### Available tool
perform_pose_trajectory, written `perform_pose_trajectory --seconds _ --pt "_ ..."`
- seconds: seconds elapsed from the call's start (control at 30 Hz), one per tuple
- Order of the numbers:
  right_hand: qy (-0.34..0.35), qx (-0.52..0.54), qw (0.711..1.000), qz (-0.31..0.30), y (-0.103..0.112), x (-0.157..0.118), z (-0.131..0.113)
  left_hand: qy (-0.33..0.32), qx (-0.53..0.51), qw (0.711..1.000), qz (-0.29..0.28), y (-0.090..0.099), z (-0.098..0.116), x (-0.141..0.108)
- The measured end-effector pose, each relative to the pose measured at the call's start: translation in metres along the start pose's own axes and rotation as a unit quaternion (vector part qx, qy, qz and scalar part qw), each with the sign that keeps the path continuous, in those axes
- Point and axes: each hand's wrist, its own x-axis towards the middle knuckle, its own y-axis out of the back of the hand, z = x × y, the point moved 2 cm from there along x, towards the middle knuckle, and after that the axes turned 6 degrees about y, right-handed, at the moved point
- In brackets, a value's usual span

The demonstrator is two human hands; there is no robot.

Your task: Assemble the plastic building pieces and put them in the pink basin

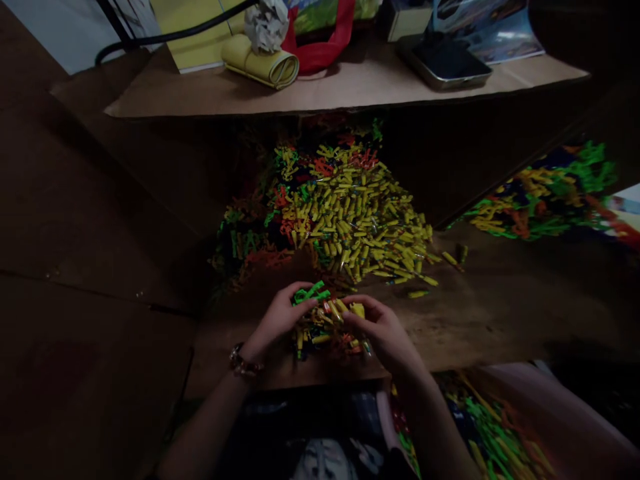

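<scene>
My left hand (279,315) is closed around bright green plastic pieces (313,292), with its thumb across their lower side. Opposite it, my right hand (384,331) pinches small yellow plastic pieces (337,309) between thumb and fingers. Their exact kind is too small and dim to make out. Beneath both hands, a small mixed heap (323,339) of yellow, orange and dark pieces lies near the table's front edge. Just beyond is a large pile of short yellow tube-like pieces (370,220), some with clear, shiny parts.
Green and orange plastic pieces (250,247) lie left of the yellow pile. A cardboard shelf (340,93) overhangs it, bearing a yellow roll (263,63), crumpled paper (267,25) and a dark phone-like object (445,60). More coloured pieces (535,200) lie at right, others (495,427) below.
</scene>
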Motion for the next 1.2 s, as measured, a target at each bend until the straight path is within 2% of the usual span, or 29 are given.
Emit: perform_pose_trajectory --seconds 0.07,0.2,0.33,0.43,0.5,0.63,0.67,0.7,0.73,0.77,0.8,0.83,0.9,0.97,1.03,1.1,1.2 --pt "0.07 -0.104 0.992 0.022 -0.008 0.002 -0.002 -0.006 -0.011 1.0 0.004 -0.004 0.005 -0.008" --pt "0.211 -0.252 0.942 0.07 -0.019 -0.002 -0.008 -0.012 0.008 1.0 0.02 -0.006 0.013 -0.015" --pt "0.272 -0.324 0.902 0.085 -0.024 -0.01 -0.011 -0.016 0.037 0.999 0.025 -0.01 0.017 -0.018" --pt "0.277 -0.353 0.89 0.079 -0.025 -0.014 -0.013 -0.039 0.04 0.998 0.027 -0.01 0.017 -0.02" --pt "0.259 -0.346 0.899 0.07 -0.022 -0.014 -0.016 -0.061 0.039 0.997 0.004 -0.008 0.016 -0.022" --pt "0.181 -0.317 0.93 -0.033 -0.01 -0.006 -0.018 -0.082 0.036 0.987 -0.135 0.002 0.012 -0.024" --pt "0.167 -0.319 0.931 -0.052 -0.005 -0.003 -0.017 -0.086 0.052 0.983 -0.151 0.007 0.01 -0.022" --pt "0.16 -0.325 0.93 -0.055 0.001 0.0 -0.015 -0.09 0.082 0.983 -0.139 0.014 0.007 -0.02" --pt "0.159 -0.335 0.928 -0.037 0.007 0.002 -0.013 -0.086 0.131 0.984 -0.089 0.023 0.003 -0.017" --pt "0.164 -0.349 0.923 -0.003 0.013 0.005 -0.012 -0.074 0.188 0.979 -0.012 0.035 -0.002 -0.013" --pt "0.171 -0.363 0.915 0.037 0.019 0.007 -0.01 -0.053 0.239 0.966 0.079 0.047 -0.009 -0.009" --pt "0.176 -0.377 0.906 0.074 0.024 0.008 -0.009 -0.021 0.291 0.94 0.175 0.06 -0.017 -0.006" --pt "0.184 -0.394 0.892 0.125 0.031 0.007 -0.008 0.026 0.35 0.895 0.275 0.08 -0.034 -0.001" --pt "0.195 -0.385 0.892 0.137 0.033 0.006 -0.007 0.044 0.418 0.854 0.307 0.093 -0.048 0.003" --pt "0.205 -0.359 0.902 0.126 0.03 0.004 -0.007 0.041 0.46 0.831 0.311 0.099 -0.058 0.004" --pt "0.21 -0.323 0.918 0.098 0.025 0.002 -0.007 0.024 0.44 0.842 0.311 0.097 -0.06 0.004" --pt "0.187 -0.241 0.952 0.031 0.015 -0.002 -0.006 -0.005 0.338 0.889 0.31 0.083 -0.054 0.0"
